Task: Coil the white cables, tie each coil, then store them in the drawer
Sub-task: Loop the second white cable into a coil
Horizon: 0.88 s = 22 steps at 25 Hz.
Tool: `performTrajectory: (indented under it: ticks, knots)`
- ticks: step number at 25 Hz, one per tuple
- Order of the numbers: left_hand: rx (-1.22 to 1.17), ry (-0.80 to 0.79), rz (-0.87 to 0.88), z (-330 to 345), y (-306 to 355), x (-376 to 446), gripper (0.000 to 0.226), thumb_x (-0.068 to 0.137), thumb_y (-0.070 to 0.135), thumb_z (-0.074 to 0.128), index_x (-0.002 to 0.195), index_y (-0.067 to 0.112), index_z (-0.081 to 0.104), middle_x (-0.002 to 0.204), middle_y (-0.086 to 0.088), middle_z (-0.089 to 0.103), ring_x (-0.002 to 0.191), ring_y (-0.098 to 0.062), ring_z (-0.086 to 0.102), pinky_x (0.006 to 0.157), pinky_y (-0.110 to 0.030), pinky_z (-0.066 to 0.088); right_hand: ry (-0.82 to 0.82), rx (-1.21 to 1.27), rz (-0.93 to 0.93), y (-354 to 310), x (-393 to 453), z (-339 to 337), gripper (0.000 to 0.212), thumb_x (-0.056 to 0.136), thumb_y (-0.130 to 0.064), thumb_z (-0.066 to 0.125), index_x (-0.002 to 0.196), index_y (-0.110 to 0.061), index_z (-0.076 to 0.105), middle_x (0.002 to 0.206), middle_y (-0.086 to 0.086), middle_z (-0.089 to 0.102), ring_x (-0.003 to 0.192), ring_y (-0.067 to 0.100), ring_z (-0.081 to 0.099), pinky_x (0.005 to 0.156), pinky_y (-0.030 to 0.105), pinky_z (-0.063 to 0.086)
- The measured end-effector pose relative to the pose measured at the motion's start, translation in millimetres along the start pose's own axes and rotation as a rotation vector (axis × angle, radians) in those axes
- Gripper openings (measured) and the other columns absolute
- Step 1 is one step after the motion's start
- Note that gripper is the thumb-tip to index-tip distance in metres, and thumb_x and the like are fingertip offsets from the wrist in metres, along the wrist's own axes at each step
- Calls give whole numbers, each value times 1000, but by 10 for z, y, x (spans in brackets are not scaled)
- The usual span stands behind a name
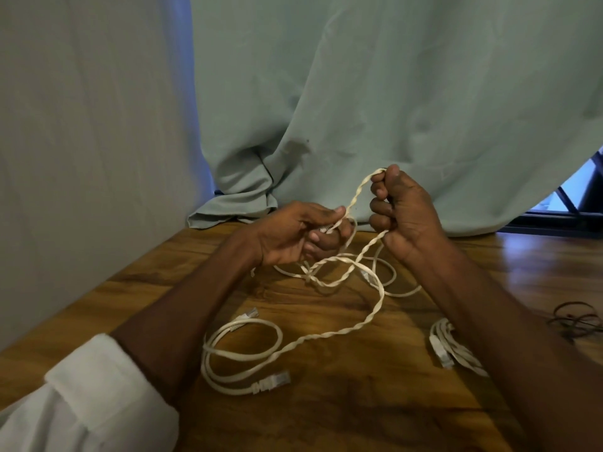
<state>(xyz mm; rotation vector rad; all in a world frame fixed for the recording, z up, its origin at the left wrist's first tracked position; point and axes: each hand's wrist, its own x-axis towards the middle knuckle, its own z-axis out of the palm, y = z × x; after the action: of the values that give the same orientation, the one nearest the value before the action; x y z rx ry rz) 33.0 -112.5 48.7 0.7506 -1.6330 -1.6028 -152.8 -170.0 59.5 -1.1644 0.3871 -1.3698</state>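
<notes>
A flat white cable (339, 332), twisted along its length, runs from a loose tangle on the wooden table (326, 412) up into both hands. My left hand (293, 236) pinches one end of it near a plug. My right hand (404, 210) is fisted around a loop of the same cable, a little higher and to the right. A second white cable (241, 353) lies in loose loops near the front with two plugs showing. A bundled white cable coil (453, 349) lies at the right, partly hidden by my right forearm.
A pale green curtain (359, 109) hangs behind the table and bunches on its back edge. A wall (81, 158) borders the left side. Dark thin ties (576, 316) lie at the right edge of the table. No drawer is in view.
</notes>
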Motion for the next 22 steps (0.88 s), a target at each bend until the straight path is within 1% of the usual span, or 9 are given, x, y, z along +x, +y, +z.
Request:
performTrajectory:
  ticks: [4,7,9,12,14,16,17,20,22]
  knots:
    - [-190,-94,34,17,-18,34,29,109,25,34,88,12,49,59,6,23,50,-8,18,50,-25,15,28,-33,17,-25,28,-48,31,110,-33,48,88,-14,62,68,-5,46,42,3,24,36,16,19]
    - [-421,-101,196,-44,4,77,31,107,23,32,83,16,50,55,9,25,45,-6,20,47,-24,19,95,-368,43,71,41,-114,31,107,-33,54,88,-15,70,66,-3,50,42,6,30,40,17,23]
    - [-553,-70,319,-154,18,79,28,104,19,37,83,14,54,52,7,33,42,-7,26,44,-23,26,73,-633,3,174,14,-112,32,106,-32,58,88,-14,76,63,0,54,40,8,36,40,19,27]
    - [-747,3,438,-298,35,23,10,93,2,60,87,8,57,56,-2,49,44,-14,49,41,-25,41,-61,-870,-18,292,-77,-22,30,105,-31,59,91,-14,80,62,2,61,38,7,46,40,21,37]
    - [-832,162,496,-281,60,4,10,90,0,63,84,7,59,61,-5,54,49,-17,58,42,-26,49,-152,-1008,1,338,-146,73,28,105,-31,60,93,-16,81,64,1,66,38,2,50,46,24,43]
    - [-825,426,592,-262,78,27,24,99,8,52,77,8,61,63,-6,62,56,-21,69,48,-28,58,-222,-1155,-5,352,-210,171,22,103,-29,63,94,-17,79,67,0,69,44,1,57,57,29,48]
    - [-797,502,651,-267,79,32,33,105,12,47,75,7,61,65,-9,66,62,-26,75,54,-30,62,-262,-1230,-9,357,-237,214,17,101,-28,65,96,-18,78,70,-1,71,52,4,62,62,30,52]
    - [-681,554,719,-244,79,44,36,113,24,39,85,8,56,87,-21,76,86,-36,78,73,-38,66,-409,-1420,-19,378,-299,318,14,98,-28,69,109,-21,75,90,-2,73,84,15,69,81,34,55]
    - [-440,618,650,-242,37,98,37,114,30,32,90,10,52,101,-24,77,96,-36,77,81,-39,65,-502,-1421,-17,380,-336,370,16,97,-31,71,108,-21,74,91,-6,70,88,13,66,80,32,50]
